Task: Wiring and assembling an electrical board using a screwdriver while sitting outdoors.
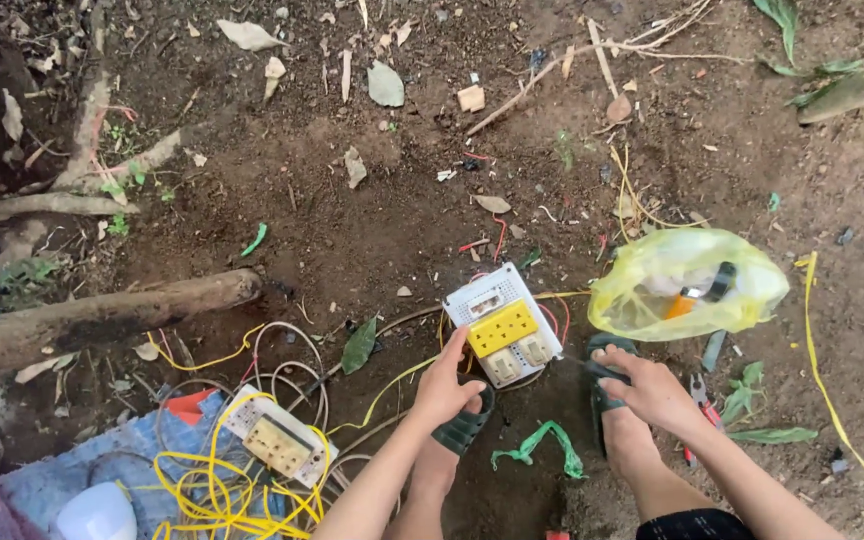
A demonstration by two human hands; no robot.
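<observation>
I look down at bare brown soil, and both of my hands are low in the view. My left hand (444, 385) rests with its fingers curled on the near left edge of a white switch board (503, 325), so it grips the board at that corner. The board lies flat on the ground and it is turned a little. It has a yellow socket block (501, 328) in the middle, just beyond my left fingertips.

My right hand (652, 388) is to the right of the board, well apart from my left hand. Its fingers are closed on a thin tool (574, 362), and the tip of this tool points toward the right edge of the board. I cannot tell what kind of tool it is.

Just beyond my right hand lies a yellow plastic bag (687, 280) with some small things inside. To the right of this hand, red-handled pliers (702, 400) lie on the soil. Between my two hands, nearer to me, there is a green strip of plastic (542, 445). Under my hands I see my feet in dark sandals (464, 428).

Far to the left of my left hand there is a second board (277, 437) in a tangle of yellow wire (222, 490), and beyond it a thick tree root (92, 320).
</observation>
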